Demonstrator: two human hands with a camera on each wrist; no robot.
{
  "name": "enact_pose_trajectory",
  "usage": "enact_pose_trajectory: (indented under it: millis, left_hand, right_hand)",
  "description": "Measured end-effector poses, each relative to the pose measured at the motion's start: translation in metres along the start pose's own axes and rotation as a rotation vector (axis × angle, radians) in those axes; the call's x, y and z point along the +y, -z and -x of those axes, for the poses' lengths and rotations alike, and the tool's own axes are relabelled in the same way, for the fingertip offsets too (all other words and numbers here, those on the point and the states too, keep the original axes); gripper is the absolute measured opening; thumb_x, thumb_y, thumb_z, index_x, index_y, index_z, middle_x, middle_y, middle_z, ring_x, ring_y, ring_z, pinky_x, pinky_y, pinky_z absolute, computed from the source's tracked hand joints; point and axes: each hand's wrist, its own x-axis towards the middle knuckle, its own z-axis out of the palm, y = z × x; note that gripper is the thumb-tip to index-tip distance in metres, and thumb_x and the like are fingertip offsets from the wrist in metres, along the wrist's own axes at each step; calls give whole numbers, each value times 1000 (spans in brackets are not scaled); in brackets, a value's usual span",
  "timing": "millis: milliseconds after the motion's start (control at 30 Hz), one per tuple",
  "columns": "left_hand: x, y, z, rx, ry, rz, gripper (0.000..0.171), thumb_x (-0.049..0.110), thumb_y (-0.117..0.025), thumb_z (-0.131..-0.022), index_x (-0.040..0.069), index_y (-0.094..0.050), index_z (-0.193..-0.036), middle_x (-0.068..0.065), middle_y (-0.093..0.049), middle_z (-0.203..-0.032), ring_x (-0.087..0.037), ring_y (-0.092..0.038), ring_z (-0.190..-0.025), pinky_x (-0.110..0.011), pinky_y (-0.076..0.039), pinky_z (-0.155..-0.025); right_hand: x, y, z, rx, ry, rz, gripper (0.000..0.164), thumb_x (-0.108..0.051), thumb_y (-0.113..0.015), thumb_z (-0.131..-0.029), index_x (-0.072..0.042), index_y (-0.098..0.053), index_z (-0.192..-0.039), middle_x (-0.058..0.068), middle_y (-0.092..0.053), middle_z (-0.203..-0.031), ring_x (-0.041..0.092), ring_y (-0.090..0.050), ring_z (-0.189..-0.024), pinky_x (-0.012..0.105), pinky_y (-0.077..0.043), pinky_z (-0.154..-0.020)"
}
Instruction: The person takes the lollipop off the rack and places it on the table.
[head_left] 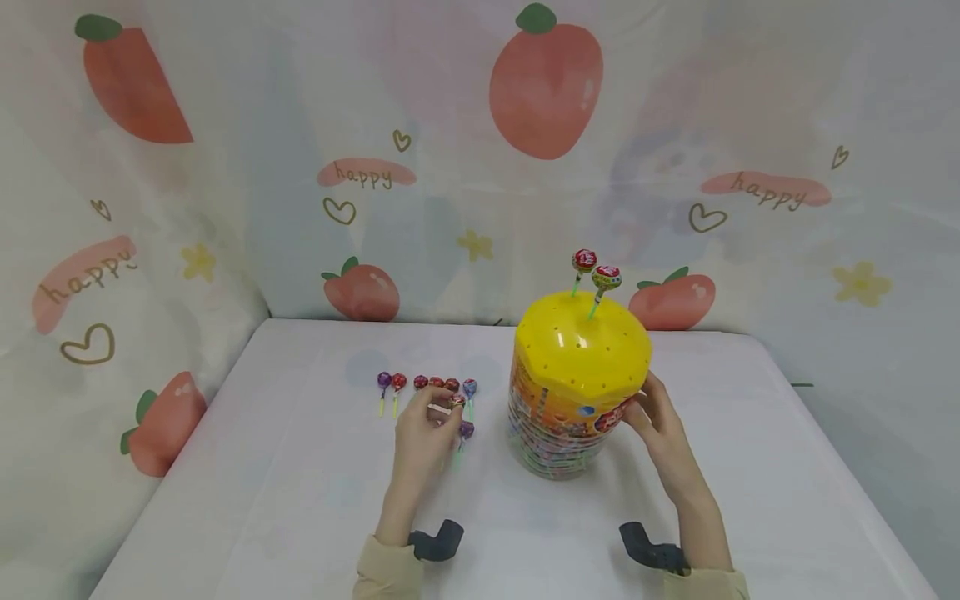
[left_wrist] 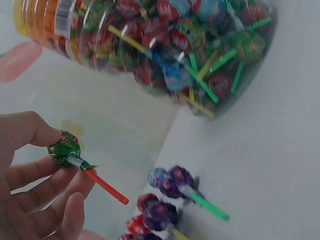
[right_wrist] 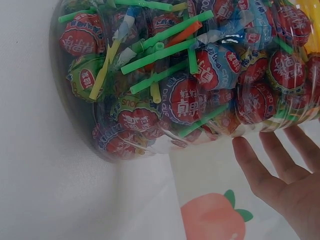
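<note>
In the left wrist view my left hand (left_wrist: 35, 185) pinches a lollipop (left_wrist: 64, 149) with a green wrapper and a red stick, its head between thumb and fingers. In the head view this hand (head_left: 422, 437) hovers over the lollipops on the table, left of a large clear jar (head_left: 558, 450) full of wrapped lollipops. Two lollipops, one (head_left: 584, 260) behind the other (head_left: 607, 277), stand upright in holes of the jar's yellow lid (head_left: 555, 358). My right hand (head_left: 662, 429) touches the jar's right side; its fingers (right_wrist: 252, 162) are fairly straight, fingertips against the plastic.
Left of the jar lie several lollipops: a purple one (head_left: 384, 379) and a red one (head_left: 399, 381) at the left, a blue one (head_left: 470, 387) nearer the jar, another purple one (head_left: 467, 430) in front. The white table (head_left: 285, 467) meets a printed cloth backdrop (head_left: 442, 83) behind.
</note>
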Motion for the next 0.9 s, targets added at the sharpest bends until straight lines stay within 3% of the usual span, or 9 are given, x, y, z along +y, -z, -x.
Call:
enact_pose_trajectory:
  millis: [167,567,767,900]
  left_hand:
    - [-15,6,-3,-6,83,-34,19,17,-71,-84,13,-65,-102,-2,-66,-93,-11,-63,-72,-20,-50,-56]
    - [-40,24,-8,20,161,-136,18,21,-70,-84,12,-67,-100,-5,-68,-91,-13,-65,-71,-26,-50,-61]
    - [-50,30,-9,20,200,-200,17,21,-71,-83,9,-68,-95,-6,-67,-86,-13,-61,-67,-25,-44,-59]
    - [-54,32,-9,16,211,-252,16,20,-71,-83,8,-69,-93,-7,-67,-83,-17,-56,-68,-26,-39,-59]
  right_hand:
    - [-1,0,0,2,4,7,55,-23,-42,-103,-23,-19,-153,13,-26,-155,-5,-35,-125,64,-35,-105]
    - [-1,0,0,-2,-8,14,56,-24,-42,-102,-23,-19,-153,12,-27,-155,-5,-36,-123,62,-36,-106]
    - [-2,1,1,-6,-9,42,55,-24,-42,-103,-24,-19,-153,11,-29,-153,-6,-37,-122,44,-43,-105]
    - [-1,1,1,-8,0,36,55,-24,-41,-103,-24,-19,-153,11,-29,-153,-5,-38,-122,20,-43,-98]
